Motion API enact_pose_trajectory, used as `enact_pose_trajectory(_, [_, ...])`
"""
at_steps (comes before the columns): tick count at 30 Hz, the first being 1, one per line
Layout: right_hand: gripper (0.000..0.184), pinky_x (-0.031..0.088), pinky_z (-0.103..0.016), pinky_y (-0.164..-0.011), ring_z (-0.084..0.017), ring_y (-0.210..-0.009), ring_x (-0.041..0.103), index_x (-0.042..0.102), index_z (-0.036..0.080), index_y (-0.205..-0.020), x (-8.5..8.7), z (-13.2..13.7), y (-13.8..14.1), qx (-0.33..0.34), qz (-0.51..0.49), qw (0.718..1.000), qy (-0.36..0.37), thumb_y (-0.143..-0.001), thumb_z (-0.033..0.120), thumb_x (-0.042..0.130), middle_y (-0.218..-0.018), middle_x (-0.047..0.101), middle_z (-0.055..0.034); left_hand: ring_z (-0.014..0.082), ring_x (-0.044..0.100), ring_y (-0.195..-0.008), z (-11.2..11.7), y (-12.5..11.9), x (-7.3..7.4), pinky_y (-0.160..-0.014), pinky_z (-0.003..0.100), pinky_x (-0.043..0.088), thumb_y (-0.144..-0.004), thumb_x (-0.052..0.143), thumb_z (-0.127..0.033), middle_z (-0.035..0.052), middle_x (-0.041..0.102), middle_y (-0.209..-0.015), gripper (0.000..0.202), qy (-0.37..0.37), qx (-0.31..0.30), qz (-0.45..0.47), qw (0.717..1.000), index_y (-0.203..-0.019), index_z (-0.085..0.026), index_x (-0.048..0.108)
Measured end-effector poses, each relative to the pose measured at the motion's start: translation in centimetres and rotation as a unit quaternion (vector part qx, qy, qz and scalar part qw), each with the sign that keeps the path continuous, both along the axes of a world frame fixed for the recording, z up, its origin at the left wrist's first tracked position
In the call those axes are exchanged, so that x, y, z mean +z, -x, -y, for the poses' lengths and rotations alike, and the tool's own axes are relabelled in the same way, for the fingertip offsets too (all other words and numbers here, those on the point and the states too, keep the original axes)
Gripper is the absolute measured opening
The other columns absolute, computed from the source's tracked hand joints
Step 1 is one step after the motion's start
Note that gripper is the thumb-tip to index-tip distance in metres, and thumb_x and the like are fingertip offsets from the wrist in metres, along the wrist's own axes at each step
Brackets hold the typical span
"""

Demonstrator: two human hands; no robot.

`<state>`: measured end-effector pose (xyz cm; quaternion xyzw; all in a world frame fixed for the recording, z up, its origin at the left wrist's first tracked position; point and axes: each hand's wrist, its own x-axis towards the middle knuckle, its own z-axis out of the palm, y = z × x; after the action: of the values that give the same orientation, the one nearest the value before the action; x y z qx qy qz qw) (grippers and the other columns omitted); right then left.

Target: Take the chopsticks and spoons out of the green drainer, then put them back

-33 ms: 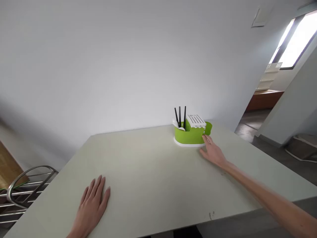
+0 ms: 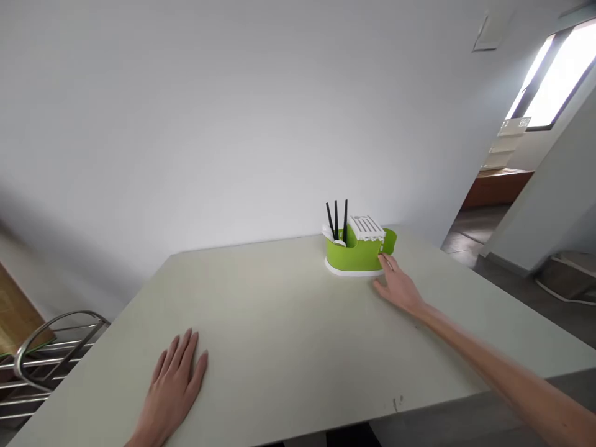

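Green caddy (image 2: 361,257) holds three black sticks (image 2: 336,220), one right hand (image 2: 398,288) touching it.

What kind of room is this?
Probably a kitchen or dining corner: a green-and-white plastic utensil holder with three thin black sticks stands on a pale flat tabletop, and a curved silver metal rack is at the left.

One left hand (image 2: 170,388), one right hand (image 2: 398,288). One green holder (image 2: 356,256), one white slotted top (image 2: 367,226). Three black sticks (image 2: 336,218). At least two white utensils (image 2: 339,243), exact number unclear. One table (image 2: 270,323). One metal rack (image 2: 74,351).
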<state>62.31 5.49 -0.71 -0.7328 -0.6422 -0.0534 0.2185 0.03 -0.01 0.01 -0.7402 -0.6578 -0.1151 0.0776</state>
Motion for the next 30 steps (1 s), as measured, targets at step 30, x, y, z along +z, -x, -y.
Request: enact_pose_trajectory(30, [0.093,0.046,-0.052,-0.119,-0.035,-0.163,0.020,-0.018,0.032,-0.170,0.4,6.9,13.6,0.186,-0.090,0.977,-0.045,-0.101,0.020,0.043,-0.179,0.014,-0.0087,0.0323,0.061,-0.137,-8.8,-18.9,18.2,-0.106,0.044,0.055,-0.095,0.056,-0.069,0.0174,0.059,-0.154,0.065,0.035,-0.086,0.436,0.895,-0.139,-0.022,0.056])
